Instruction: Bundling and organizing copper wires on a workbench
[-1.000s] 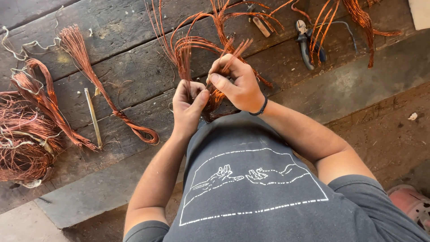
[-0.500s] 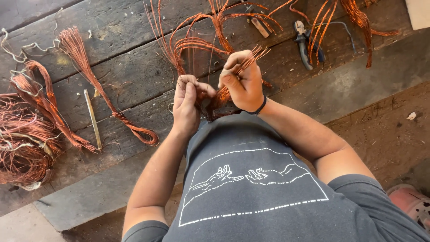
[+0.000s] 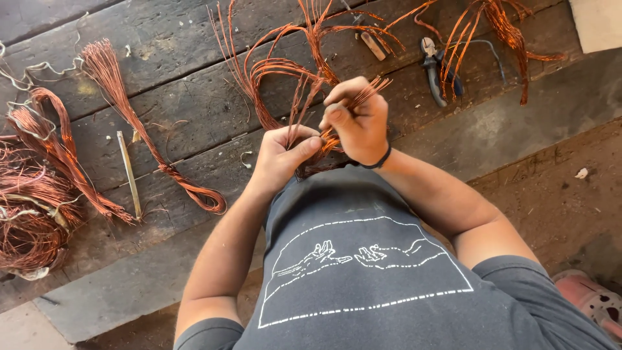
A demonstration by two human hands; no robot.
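Note:
I hold a bundle of thin copper wire strands (image 3: pixel 285 71) over a dark wooden workbench (image 3: pixel 181 39). My left hand (image 3: pixel 280 155) pinches the strands near their lower end. My right hand (image 3: pixel 356 120), with a dark band on the wrist, grips the same strands a little higher, and their cut tips fan out past its fingers. The loose ends loop up and away across the boards. My grey shirt with a white line drawing fills the lower middle of the view.
A folded copper wire bunch (image 3: pixel 139 133) and a thin pale rod (image 3: pixel 129 174) lie to the left. A tangled copper coil (image 3: pixel 29 207) sits at the far left. Pliers (image 3: pixel 435 76), a small wooden-handled tool (image 3: pixel 374 45) and more copper strands (image 3: pixel 499 32) lie at the upper right.
Both hands have lifted a little and shifted along the strands. The right hand now holds the wire tips higher, so they fan out above its fingers.

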